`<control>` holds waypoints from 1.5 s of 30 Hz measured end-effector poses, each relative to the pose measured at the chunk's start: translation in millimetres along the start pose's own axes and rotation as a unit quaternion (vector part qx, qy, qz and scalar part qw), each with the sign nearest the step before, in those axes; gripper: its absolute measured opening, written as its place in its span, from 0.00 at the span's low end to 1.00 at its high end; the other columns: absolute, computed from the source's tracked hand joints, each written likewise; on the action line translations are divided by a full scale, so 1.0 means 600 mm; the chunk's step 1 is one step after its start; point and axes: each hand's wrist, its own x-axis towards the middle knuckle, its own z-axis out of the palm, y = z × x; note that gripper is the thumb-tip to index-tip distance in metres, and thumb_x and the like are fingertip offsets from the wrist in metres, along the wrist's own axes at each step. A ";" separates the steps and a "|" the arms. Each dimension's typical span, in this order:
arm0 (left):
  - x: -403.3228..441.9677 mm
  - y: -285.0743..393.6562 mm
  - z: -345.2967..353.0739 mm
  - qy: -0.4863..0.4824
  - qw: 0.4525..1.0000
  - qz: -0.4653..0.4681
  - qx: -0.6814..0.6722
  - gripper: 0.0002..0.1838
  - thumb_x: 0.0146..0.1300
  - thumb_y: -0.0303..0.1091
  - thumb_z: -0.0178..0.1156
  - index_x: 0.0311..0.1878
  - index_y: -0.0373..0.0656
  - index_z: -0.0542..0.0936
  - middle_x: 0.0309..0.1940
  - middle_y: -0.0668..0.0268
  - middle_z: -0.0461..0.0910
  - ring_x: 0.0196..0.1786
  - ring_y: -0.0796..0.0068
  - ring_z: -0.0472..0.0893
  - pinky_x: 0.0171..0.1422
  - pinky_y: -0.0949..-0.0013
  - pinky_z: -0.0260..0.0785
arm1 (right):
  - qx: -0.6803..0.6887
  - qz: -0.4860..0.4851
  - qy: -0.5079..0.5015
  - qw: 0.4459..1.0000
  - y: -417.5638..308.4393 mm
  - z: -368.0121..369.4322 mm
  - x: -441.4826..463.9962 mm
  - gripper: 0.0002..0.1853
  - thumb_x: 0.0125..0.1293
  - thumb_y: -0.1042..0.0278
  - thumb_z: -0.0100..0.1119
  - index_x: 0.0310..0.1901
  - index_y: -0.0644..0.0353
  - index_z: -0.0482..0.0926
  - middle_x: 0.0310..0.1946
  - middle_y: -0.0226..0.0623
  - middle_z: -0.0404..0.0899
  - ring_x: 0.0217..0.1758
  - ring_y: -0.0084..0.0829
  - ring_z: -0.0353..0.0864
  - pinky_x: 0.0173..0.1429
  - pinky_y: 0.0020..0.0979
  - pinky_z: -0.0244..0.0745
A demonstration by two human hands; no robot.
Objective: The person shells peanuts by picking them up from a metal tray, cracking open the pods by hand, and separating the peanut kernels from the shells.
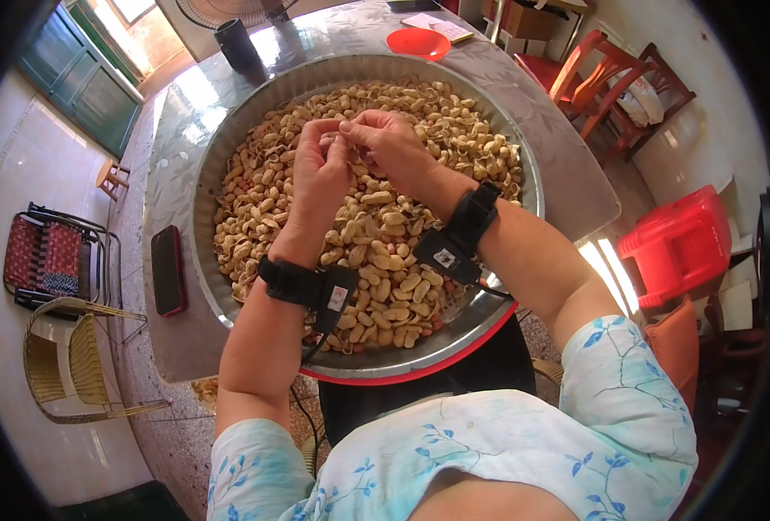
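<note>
A wide round metal pan [209, 260] is full of peanuts in their shells [385, 286], with a few reddish shelled kernels among them. Over the pan's far middle, my left hand [322, 165] and my right hand [392, 148] meet at the fingertips. Both are closed in a pinch on a peanut, mostly hidden by the fingers. Each wrist wears a black strap with a small box and a cable. Under the pan's near edge shows a red rim [376, 380].
The pan stands on a grey patterned table [567, 182]. A phone [168, 271] lies left of it; a black cup [238, 45] and red plate [418, 43] are beyond. Wicker chair [89, 360] and folding chair [59, 252] stand left, red stool [680, 247] and wooden chairs [589, 82] right.
</note>
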 end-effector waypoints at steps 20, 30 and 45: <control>-0.016 0.034 0.017 0.076 0.972 -0.067 -0.213 0.12 0.62 0.27 0.42 0.45 0.38 0.73 0.17 0.76 0.67 0.14 0.90 0.62 0.14 0.85 0.53 | 0.041 -0.093 0.037 0.994 0.005 0.057 -0.023 0.08 0.63 0.67 0.50 0.27 0.59 0.71 0.17 0.28 0.71 0.16 0.15 0.68 0.16 0.18 0.63; 0.001 0.021 -0.019 -0.058 0.948 -0.077 -0.303 0.13 0.65 0.31 0.43 0.51 0.43 0.70 0.18 0.74 0.64 0.14 0.90 0.57 0.14 0.85 0.48 | 0.185 0.020 -0.010 0.983 -0.012 0.029 -0.011 0.05 0.63 0.72 0.46 0.30 0.58 0.70 0.19 0.27 0.70 0.15 0.13 0.62 0.16 0.15 0.54; 0.012 0.022 -0.042 -0.109 0.958 -0.132 -0.229 0.05 0.63 0.32 0.51 0.42 0.48 0.70 0.19 0.74 0.65 0.13 0.91 0.57 0.13 0.86 0.47 | -0.009 0.001 -0.076 0.997 -0.021 0.005 -0.006 0.09 0.62 0.63 0.51 0.29 0.59 0.73 0.19 0.27 0.71 0.16 0.16 0.66 0.17 0.19 0.62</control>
